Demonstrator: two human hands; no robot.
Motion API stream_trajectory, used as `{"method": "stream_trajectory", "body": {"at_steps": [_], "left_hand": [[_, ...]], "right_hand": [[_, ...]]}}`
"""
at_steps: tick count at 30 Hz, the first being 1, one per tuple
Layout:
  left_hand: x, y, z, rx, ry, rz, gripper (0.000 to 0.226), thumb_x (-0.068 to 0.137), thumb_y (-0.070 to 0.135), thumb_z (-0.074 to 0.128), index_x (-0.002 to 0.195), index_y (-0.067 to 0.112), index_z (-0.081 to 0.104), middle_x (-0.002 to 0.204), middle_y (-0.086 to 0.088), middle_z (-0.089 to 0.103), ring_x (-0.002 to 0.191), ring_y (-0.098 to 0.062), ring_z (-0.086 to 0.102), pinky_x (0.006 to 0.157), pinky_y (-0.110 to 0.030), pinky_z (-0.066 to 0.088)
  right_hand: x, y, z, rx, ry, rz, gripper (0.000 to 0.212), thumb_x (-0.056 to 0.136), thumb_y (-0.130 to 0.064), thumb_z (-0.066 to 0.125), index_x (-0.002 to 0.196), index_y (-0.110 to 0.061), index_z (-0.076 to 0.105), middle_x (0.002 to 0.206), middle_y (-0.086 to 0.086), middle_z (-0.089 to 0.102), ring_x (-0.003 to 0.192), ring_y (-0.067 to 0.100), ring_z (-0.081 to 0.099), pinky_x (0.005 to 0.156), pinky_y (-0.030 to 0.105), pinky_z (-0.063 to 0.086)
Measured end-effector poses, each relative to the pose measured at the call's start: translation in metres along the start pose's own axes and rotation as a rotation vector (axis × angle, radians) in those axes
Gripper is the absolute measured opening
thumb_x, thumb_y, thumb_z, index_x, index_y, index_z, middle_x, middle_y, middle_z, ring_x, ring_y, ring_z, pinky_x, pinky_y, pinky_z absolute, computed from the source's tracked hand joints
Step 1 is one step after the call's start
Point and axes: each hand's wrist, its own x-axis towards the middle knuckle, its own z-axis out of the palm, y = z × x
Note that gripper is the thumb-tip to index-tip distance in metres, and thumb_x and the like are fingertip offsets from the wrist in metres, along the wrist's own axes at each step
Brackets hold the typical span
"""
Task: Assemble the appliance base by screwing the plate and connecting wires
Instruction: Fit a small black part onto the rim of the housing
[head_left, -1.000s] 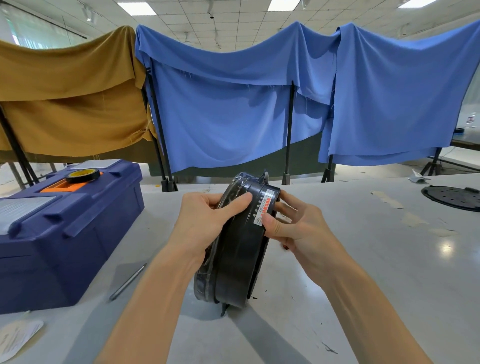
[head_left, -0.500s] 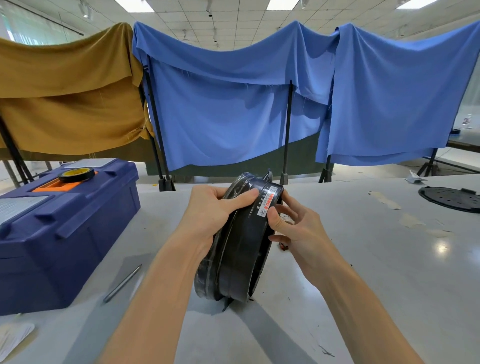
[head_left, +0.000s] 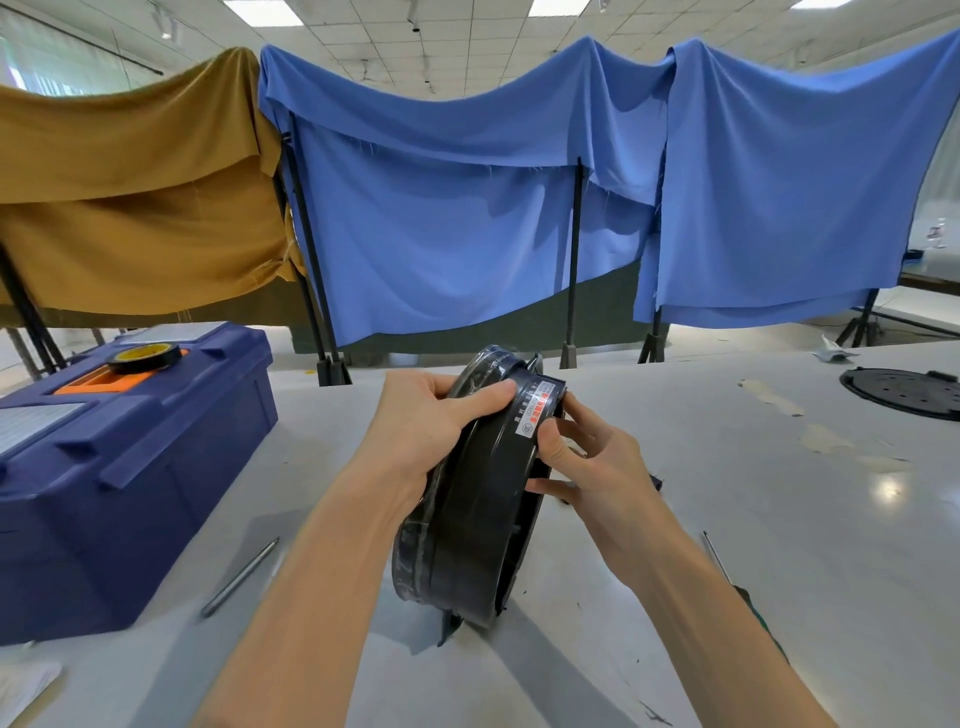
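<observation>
Left hand (head_left: 421, 436) grips the upper rim of the appliance base (head_left: 467, 519), fingers curled over the top, thumb across the outer wall. Right hand (head_left: 597, 467) holds the same rim from the other side, thumb by the white label (head_left: 540, 410), fingers curled towards the open face; what they touch inside, cannot tell.

Base stands on edge on the table (head_left: 779, 519), disc axis running 9 to 3, open face towards 3 o'clock.

Perforated plate (head_left: 904, 392) lies flat, well apart at 2 o'clock. Right hand is nearer, so likely the one to fetch it. Screwdriver (head_left: 719, 558) at 4 o'clock, near the right forearm. Blue toolbox (head_left: 130, 467) at 9 o'clock.
</observation>
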Motion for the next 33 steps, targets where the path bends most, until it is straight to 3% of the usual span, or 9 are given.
{"method": "stream_trajectory", "body": {"at_steps": [3, 6, 14, 22, 25, 27, 29, 30, 33], "left_hand": [[0.001, 0.002, 0.004, 0.025, 0.005, 0.005, 0.028, 0.079, 0.036, 0.077, 0.097, 0.015, 0.076, 0.079, 0.0, 0.076, 0.076, -0.019, 0.074, 0.073, -0.037, 0.061], [0.0, 0.003, 0.007, 0.056, -0.002, -0.003, 0.029, 0.079, 0.041, 0.075, 0.096, 0.018, 0.075, 0.075, 0.005, 0.076, 0.072, -0.014, 0.073, 0.061, -0.025, 0.058], [0.0, 0.006, 0.012, 0.125, 0.011, 0.016, 0.033, 0.072, 0.045, 0.081, 0.091, 0.019, 0.076, 0.072, 0.005, 0.075, 0.067, -0.012, 0.073, 0.061, -0.027, 0.058], [0.008, 0.007, 0.011, 0.043, -0.009, -0.036, 0.027, 0.073, 0.033, 0.083, 0.09, 0.013, 0.076, 0.074, -0.003, 0.076, 0.068, -0.019, 0.074, 0.062, -0.032, 0.06], [0.008, 0.007, 0.008, -0.038, -0.023, -0.051, 0.021, 0.071, 0.027, 0.085, 0.083, 0.011, 0.078, 0.072, -0.008, 0.075, 0.061, -0.02, 0.073, 0.051, -0.025, 0.055], [0.007, 0.006, 0.005, -0.065, -0.02, -0.056, 0.018, 0.071, 0.025, 0.085, 0.078, 0.01, 0.078, 0.071, -0.009, 0.075, 0.059, -0.02, 0.072, 0.048, -0.023, 0.053], [0.008, 0.006, 0.004, -0.055, -0.024, -0.059, 0.019, 0.071, 0.026, 0.085, 0.08, 0.011, 0.077, 0.071, -0.008, 0.075, 0.06, -0.02, 0.073, 0.048, -0.023, 0.053], [0.008, 0.007, 0.004, -0.047, -0.026, -0.06, 0.021, 0.071, 0.028, 0.085, 0.082, 0.011, 0.077, 0.072, -0.007, 0.075, 0.061, -0.02, 0.073, 0.05, -0.024, 0.054], [0.008, 0.007, 0.004, -0.048, -0.033, -0.074, 0.026, 0.071, 0.029, 0.085, 0.086, 0.011, 0.076, 0.072, -0.006, 0.075, 0.062, -0.019, 0.073, 0.05, -0.025, 0.055]], "right_hand": [[0.0, 0.001, -0.005, -0.03, 0.023, -0.016, 0.041, 0.051, -0.057, 0.076, 0.09, -0.046, 0.068, 0.092, -0.016, 0.073, 0.089, 0.008, 0.071, 0.07, 0.03, 0.061], [-0.001, 0.001, -0.01, -0.043, 0.042, -0.03, 0.05, 0.051, -0.057, 0.075, 0.097, -0.042, 0.064, 0.092, -0.018, 0.073, 0.087, 0.007, 0.071, 0.064, 0.023, 0.057], [-0.002, 0.0, -0.011, -0.048, 0.036, -0.005, 0.051, 0.053, -0.057, 0.074, 0.101, -0.043, 0.062, 0.096, -0.017, 0.073, 0.093, 0.009, 0.07, 0.072, 0.032, 0.061], [-0.001, -0.008, -0.008, -0.157, 0.198, -0.04, 0.05, 0.038, -0.067, 0.073, 0.083, -0.045, 0.068, 0.081, -0.02, 0.072, 0.069, -0.002, 0.067, 0.05, 0.011, 0.047], [-0.002, -0.008, -0.01, -0.172, 0.172, -0.011, 0.044, 0.049, -0.067, 0.07, 0.087, -0.044, 0.072, 0.088, -0.014, 0.075, 0.079, 0.003, 0.069, 0.059, 0.02, 0.053], [-0.001, -0.008, -0.015, -0.168, 0.166, 0.035, 0.043, 0.062, -0.062, 0.066, 0.099, -0.04, 0.071, 0.089, -0.01, 0.076, 0.087, 0.01, 0.071, 0.072, 0.041, 0.056], [0.0, -0.007, -0.021, -0.19, 0.183, 0.071, 0.027, 0.077, -0.05, 0.065, 0.102, -0.04, 0.069, 0.088, -0.01, 0.076, 0.086, 0.012, 0.072, 0.08, 0.053, 0.055], [0.001, -0.006, -0.024, -0.199, 0.185, 0.075, 0.016, 0.084, -0.041, 0.066, 0.1, -0.041, 0.069, 0.088, -0.009, 0.077, 0.085, 0.012, 0.072, 0.081, 0.054, 0.055], [0.002, -0.004, -0.034, -0.255, 0.187, 0.075, 0.017, 0.093, -0.024, 0.065, 0.101, -0.037, 0.071, 0.092, -0.006, 0.077, 0.085, 0.011, 0.072, 0.078, 0.045, 0.058]]}}
